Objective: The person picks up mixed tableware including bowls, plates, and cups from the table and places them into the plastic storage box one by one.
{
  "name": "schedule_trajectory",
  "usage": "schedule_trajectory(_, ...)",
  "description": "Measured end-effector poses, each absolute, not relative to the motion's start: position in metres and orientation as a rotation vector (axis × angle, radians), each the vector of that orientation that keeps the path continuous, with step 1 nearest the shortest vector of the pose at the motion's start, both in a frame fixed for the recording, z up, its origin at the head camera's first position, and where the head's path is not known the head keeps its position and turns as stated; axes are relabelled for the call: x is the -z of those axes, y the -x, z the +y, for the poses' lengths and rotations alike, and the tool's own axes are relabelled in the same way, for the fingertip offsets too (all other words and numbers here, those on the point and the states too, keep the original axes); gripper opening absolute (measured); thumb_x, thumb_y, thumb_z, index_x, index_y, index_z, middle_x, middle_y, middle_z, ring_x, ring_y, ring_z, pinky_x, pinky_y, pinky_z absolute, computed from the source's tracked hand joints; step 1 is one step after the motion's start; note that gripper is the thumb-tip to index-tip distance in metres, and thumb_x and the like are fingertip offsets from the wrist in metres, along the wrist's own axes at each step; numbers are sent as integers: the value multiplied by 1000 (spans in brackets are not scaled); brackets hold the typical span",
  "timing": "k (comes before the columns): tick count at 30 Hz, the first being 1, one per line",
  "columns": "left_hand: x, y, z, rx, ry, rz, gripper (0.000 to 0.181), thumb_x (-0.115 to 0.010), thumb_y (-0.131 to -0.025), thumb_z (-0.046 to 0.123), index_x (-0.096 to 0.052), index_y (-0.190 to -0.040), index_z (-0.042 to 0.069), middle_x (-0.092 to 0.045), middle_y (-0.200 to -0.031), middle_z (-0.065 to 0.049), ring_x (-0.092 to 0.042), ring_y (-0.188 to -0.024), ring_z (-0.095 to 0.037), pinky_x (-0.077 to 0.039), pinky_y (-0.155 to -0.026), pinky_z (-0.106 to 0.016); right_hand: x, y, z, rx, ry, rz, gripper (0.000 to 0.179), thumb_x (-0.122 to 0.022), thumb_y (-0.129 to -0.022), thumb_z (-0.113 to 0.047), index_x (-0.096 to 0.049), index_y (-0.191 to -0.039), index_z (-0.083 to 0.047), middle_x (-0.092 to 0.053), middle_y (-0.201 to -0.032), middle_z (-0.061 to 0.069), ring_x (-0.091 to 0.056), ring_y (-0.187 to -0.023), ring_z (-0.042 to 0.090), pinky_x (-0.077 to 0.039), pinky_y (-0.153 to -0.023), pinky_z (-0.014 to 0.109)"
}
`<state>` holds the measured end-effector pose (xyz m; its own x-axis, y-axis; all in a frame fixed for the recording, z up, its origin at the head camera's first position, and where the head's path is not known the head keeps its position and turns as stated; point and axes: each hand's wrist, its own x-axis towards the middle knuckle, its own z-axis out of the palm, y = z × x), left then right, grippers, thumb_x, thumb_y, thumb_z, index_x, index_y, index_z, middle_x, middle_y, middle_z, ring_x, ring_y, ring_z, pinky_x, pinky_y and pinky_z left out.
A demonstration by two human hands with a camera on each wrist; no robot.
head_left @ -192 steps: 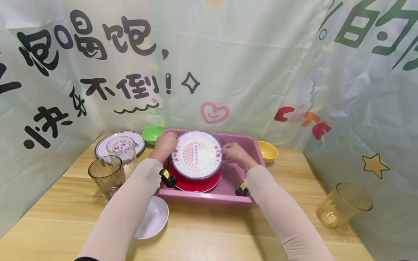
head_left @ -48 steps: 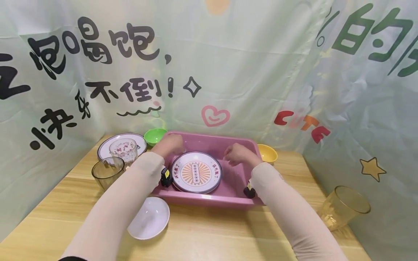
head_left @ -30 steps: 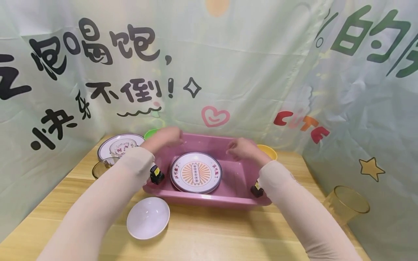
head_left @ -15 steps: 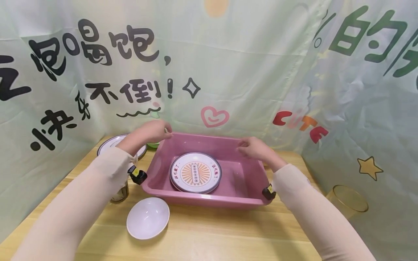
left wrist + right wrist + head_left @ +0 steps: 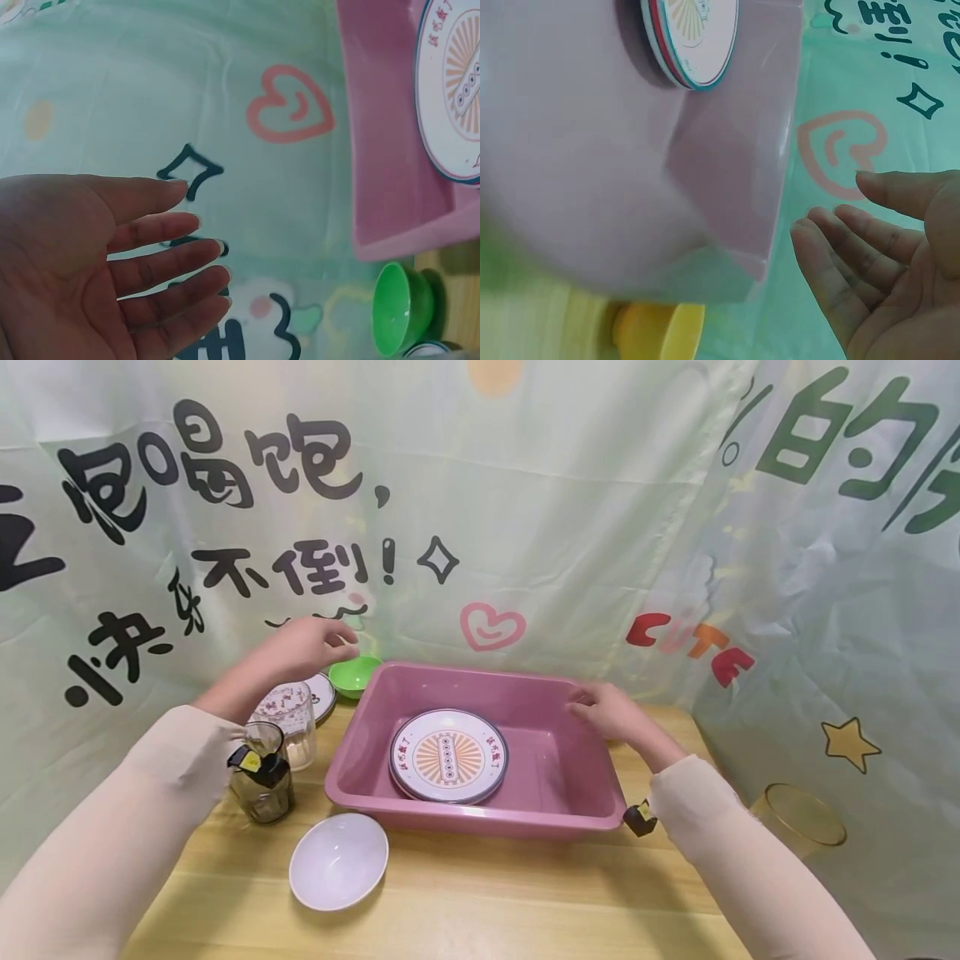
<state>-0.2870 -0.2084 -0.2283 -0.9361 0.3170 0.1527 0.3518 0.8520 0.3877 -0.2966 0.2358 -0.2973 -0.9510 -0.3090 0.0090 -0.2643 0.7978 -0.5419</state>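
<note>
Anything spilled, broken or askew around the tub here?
Nothing stands out. The plates sit stacked in the pink tub, the white bowl stands upright nearby, and no spill or break shows.

We are viewing a homely, curtained-off dining setting: printed cloth (image 5: 562,552), carrying cartoon lettering (image 5: 322,456) and a pink heart (image 5: 492,632), is hanging behind and beside a wood-grain surface (image 5: 465,902), where bowls (image 5: 339,862) and tumblers (image 5: 272,800) are standing around a pink tub (image 5: 480,820) holding stacked plates (image 5: 450,756).
</note>
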Motion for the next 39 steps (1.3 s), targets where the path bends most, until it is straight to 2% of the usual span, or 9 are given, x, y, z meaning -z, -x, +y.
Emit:
schedule_trajectory(7,227,281,-239,674,483,-2913,48,-53,-101,38,-57,-129,-1,-61,-121,-27,-56,-111,-45,-42,-93,-61,306,289,249,934,401,2908,37,-56,-100,-21,-58,-130,1,-60,-123,25,-61,-107,38,-59,-71,41)
schedule_trajectory(15,237,274,-273,745,377,-2870,53,-51,-101,42,-56,-129,-2,-54,-131,-30,-49,-118,-50,-36,-98,-65,318,284,264,891,297,2993,40,-58,-99,-26,-59,-130,0,-62,-122,21,-67,-96,28,-58,-75,40)
schedule_trajectory(18,241,270,-285,768,298,-2880,58,-48,-101,48,-54,-132,0,-50,-134,-32,-47,-119,-50,-35,-97,-66,326,284,270,858,261,3014,41,-57,-99,-27,-58,-130,-1,-60,-125,21,-66,-98,31,-57,-78,42)
schedule_trajectory(21,248,267,-297,778,238,-2873,63,-44,-100,52,-52,-134,-1,-48,-134,-33,-46,-119,-52,-36,-95,-67,333,282,275,880,223,3012,46,-57,-99,-26,-52,-136,1,-55,-131,25,-62,-107,38,-56,-82,47)
schedule_trajectory(25,261,264,-313,809,173,-2846,66,-41,-101,54,-50,-135,-2,-49,-132,-34,-52,-111,-49,-41,-89,-65,342,279,278,993,203,2955,56,-54,-100,-22,-38,-143,9,-52,-133,32,-58,-114,42,-55,-86,48)
schedule_trajectory(30,275,262,-333,930,101,-2829,73,-38,-98,59,-45,-140,-1,-47,-134,-33,-57,-108,-49,-45,-87,-63,355,277,282,1211,174,2781,64,-51,-103,-26,-26,-146,15,-53,-130,33,-62,-109,35,-56,-86,41)
schedule_trajectory(33,283,262,-343,1039,60,-2832,78,-37,-98,62,-41,-144,-1,-42,-139,-34,-53,-114,-50,-43,-92,-63,361,274,283,1338,165,2691,61,-49,-104,-27,-29,-146,14,-54,-131,30,-64,-106,29,-56,-87,38)
schedule_trajectory(35,288,262,-349,1093,27,-2827,80,-38,-97,62,-38,-146,-2,-40,-141,-35,-51,-117,-50,-46,-93,-59,364,272,284,1424,166,2626,58,-48,-104,-25,-32,-146,12,-55,-130,28,-64,-103,24,-55,-88,36)
schedule_trajectory(39,300,264,-362,1222,8,-2793,79,-40,-100,55,-31,-147,-7,-34,-143,-38,-47,-121,-49,-55,-82,-28,369,268,285,1591,172,2491,53,-49,-104,-22,-36,-146,9,-58,-126,26,-63,-97,16,-55,-85,31)
